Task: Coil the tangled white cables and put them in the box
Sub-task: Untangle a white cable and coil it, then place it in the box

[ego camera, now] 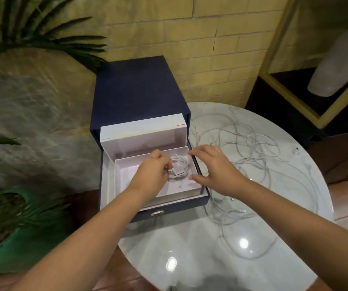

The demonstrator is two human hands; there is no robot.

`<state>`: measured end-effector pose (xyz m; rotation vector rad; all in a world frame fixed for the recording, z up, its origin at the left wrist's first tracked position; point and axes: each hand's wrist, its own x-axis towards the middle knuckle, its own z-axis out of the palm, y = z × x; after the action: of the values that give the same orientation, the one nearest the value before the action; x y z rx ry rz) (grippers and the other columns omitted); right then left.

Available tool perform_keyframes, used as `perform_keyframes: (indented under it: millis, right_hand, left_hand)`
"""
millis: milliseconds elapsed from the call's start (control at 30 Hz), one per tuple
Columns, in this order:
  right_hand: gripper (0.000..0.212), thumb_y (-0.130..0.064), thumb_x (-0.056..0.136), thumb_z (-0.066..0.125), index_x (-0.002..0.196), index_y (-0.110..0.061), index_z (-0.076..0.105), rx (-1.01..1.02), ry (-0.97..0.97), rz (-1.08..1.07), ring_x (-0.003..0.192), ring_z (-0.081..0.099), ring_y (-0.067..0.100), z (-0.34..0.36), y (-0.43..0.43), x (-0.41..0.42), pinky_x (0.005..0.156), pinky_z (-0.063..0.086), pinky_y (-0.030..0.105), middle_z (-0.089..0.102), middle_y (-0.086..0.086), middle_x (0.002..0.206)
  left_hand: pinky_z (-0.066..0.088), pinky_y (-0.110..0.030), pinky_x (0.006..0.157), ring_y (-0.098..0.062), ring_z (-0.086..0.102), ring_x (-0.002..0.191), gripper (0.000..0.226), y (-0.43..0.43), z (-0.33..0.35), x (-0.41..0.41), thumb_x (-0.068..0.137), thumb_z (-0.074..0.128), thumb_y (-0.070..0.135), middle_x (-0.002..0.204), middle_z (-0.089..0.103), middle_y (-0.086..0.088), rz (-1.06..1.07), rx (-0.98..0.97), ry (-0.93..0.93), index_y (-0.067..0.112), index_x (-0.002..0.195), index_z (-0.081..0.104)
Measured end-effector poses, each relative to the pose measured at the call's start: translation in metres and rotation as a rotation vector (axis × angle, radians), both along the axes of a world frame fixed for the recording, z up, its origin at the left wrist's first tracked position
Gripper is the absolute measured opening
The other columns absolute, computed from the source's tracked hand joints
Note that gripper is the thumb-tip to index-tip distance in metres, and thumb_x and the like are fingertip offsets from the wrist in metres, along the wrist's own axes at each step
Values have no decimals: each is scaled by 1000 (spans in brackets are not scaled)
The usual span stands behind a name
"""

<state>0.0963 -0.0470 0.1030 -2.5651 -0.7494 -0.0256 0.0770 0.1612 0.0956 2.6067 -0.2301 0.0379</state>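
Glossy marble table (190,248), rectangular box (179,208), left hand (152,171) (apparently) pinching coiled cable (180,166).

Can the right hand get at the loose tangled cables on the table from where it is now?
Probably yes. The right hand is open and empty at the right edge of the box; the tangled cables lie uncovered on the table just beside it, with nothing between.

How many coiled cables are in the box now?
1: the coiled white cable in the far right corner of the white tray, gripped by the left hand, which may hide more.
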Motion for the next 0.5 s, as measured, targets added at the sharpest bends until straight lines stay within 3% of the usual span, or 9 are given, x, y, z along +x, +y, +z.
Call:
perform_keyframes:
  millis: [200, 333, 500]
  right_hand:
    - [61, -34, 82, 73, 136, -24, 47, 18, 51, 7, 123, 43, 15, 2, 3, -6, 105, 35, 29, 53, -5, 134]
    - [69, -31, 80, 76, 139, -23, 42, 62, 61, 6, 124, 44, 13, -1, 4, -10, 100, 38, 23, 44, -5, 139]
    - [73, -39, 80, 74, 142, -24, 37, 57, 53, -24, 126, 43, 12, 0, 0, -11, 99, 32, 17, 39, -7, 144]
  left_hand:
    - [47, -32, 80, -26, 57, 87, 20, -6, -4, 3, 80, 61, -1, 101, 48, -4, -50, 68, -3, 13, 93, 65]
    - [50, -30, 83, -17, 59, 84, 21, -3, -10, 6, 79, 70, 3, 100, 49, 2, -41, 7, 26, 18, 93, 66]
    - [42, -10, 78, 2, 47, 78, 20, 3, -16, 3, 80, 73, 8, 97, 49, 8, -30, -73, -6, 18, 97, 69]
